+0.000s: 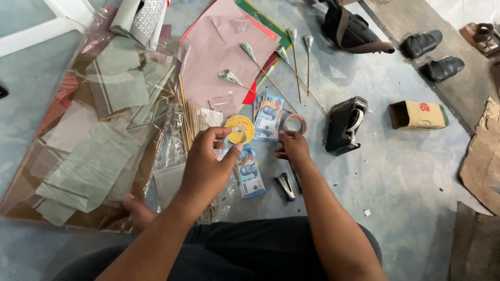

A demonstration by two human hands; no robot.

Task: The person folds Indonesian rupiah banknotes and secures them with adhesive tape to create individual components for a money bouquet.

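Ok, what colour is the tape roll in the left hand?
Yellow; the tape roll, pinched by the left hand, shows best in the head view.

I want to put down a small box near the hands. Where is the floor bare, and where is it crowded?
Bare floor lies right of the right hand, between the black tape dispenser, the open cardboard box and the torn cardboard. It is crowded around the left hand: banknotes, wooden sticks, yellow tape roll, plastic sheets.
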